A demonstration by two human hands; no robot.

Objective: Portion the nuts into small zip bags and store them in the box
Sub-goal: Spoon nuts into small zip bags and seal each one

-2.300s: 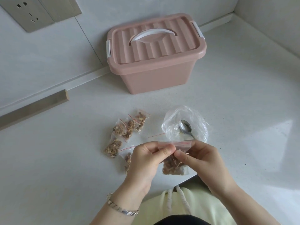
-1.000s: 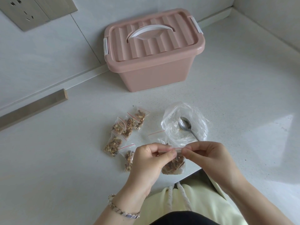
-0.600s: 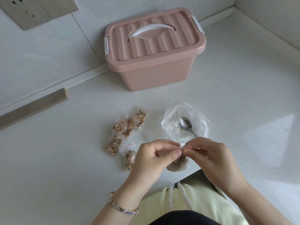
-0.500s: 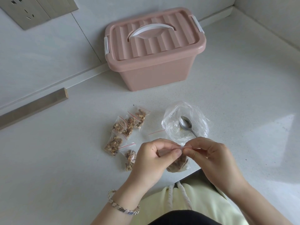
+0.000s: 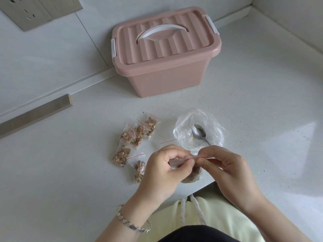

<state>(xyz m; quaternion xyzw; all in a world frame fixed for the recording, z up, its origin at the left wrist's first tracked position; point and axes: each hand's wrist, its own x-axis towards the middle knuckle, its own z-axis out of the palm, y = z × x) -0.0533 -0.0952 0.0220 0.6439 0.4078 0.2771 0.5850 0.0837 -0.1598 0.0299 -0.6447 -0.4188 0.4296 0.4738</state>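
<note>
Both hands (image 5: pixel 192 165) pinched on bag (image 5: pixel 193 175) seal, low centre; box (image 5: pixel 166 55) straight above, lid closed.

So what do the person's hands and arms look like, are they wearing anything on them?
Both hands are bare: no gloves and no rings that I can make out. The left hand has a silver chain-link bracelet around its wrist. The right hand has nothing on its wrist. Both forearms are bare, with no sleeves in view. Below them shows a pale yellow-green top with white drawstring cords.
</note>
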